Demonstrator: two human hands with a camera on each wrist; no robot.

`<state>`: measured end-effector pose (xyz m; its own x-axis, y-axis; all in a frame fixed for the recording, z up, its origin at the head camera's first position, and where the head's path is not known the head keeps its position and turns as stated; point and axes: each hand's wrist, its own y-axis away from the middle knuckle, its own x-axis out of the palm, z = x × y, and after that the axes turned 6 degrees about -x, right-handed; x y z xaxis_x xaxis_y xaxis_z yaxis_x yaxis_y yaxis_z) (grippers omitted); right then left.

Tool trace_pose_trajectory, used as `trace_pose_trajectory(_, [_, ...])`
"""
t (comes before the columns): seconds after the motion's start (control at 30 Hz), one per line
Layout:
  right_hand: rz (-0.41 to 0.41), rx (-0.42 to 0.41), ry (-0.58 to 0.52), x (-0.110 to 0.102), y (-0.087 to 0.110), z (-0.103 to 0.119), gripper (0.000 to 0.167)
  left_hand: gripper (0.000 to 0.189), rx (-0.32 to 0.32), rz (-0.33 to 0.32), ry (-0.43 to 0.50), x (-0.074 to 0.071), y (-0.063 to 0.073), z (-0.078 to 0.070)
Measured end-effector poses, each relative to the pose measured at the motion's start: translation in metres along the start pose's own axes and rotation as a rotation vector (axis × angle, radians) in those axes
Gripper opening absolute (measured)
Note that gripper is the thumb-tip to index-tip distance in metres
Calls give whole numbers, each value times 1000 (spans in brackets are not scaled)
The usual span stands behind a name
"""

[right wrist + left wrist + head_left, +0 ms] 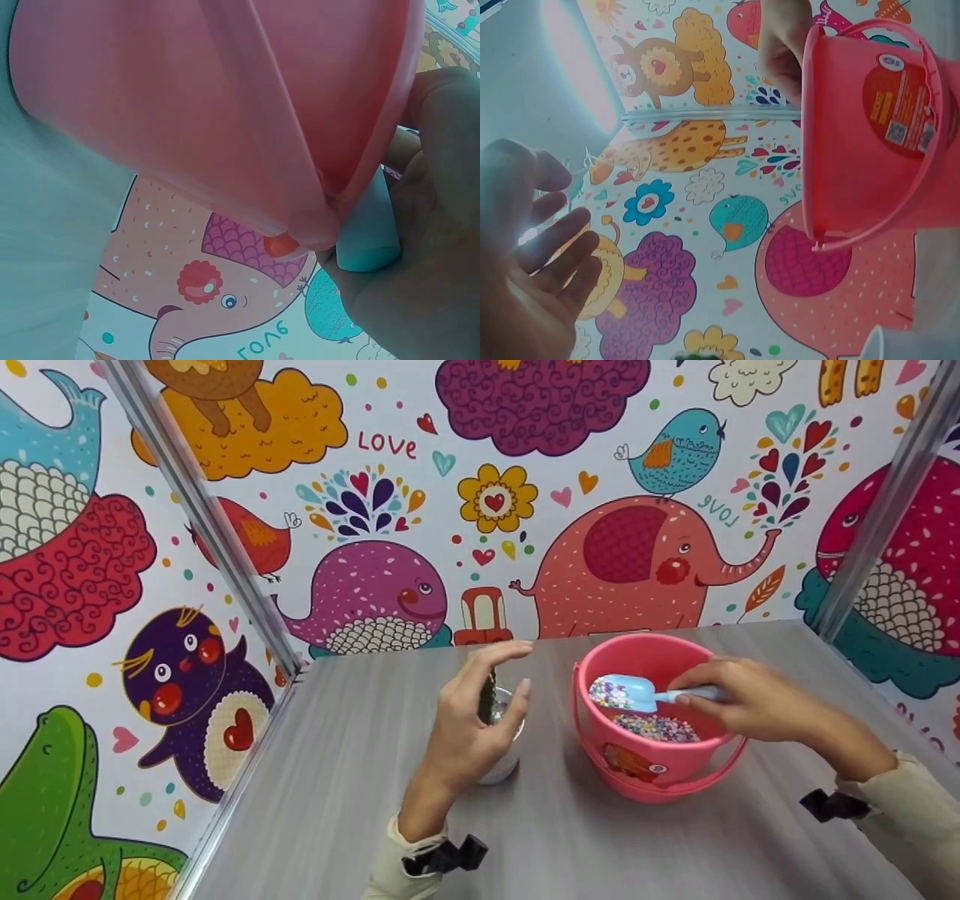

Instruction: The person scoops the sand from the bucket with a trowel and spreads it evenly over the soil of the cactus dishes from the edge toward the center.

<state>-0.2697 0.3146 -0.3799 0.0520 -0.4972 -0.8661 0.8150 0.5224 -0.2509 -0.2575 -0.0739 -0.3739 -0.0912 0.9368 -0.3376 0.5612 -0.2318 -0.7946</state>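
Note:
My right hand [750, 697] grips the handle of a light-blue scoop [634, 694], held over the mouth of a pink bucket [652, 769]. Small multicoloured beads lie in the scoop's blade, and more beads [660, 727] are inside the bucket. In the right wrist view the handle end [369, 225] shows beside the bucket's rim. My left hand [469, 720] is raised with fingers and thumb curved apart, holding nothing. Behind it stands a pale cup [501, 771], partly hidden. A dark, gold-flecked upright thing [487, 697] shows at the cup's mouth; its kind is unclear.
The bucket's pink handle [701, 787] hangs down at its front. All this stands on a grey wood-grain table [337, 780]. Walls with cartoon animals [382, 592] enclose the back and sides, with metal strips [210, 525] at the corners.

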Motion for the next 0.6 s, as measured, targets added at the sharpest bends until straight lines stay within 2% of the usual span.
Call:
trace_pose_trajectory(0.27, [-38,-10,18,-4,-6,6,30,42,-76,-28,-46,-24,6,17])
trace_pose_trajectory(0.4, [-42,-24,22,-4,-10,8,28,48,-204,-7,-107,-36,11,30])
trace_pose_trajectory(0.5, [-37,-21,12,-3,-15,10,29,56,-324,32,-144,-44,18,44])
trace_pose_trajectory(0.6, [-30,-25,5,0,-21,11,29,64,-411,68,-164,-50,27,60])
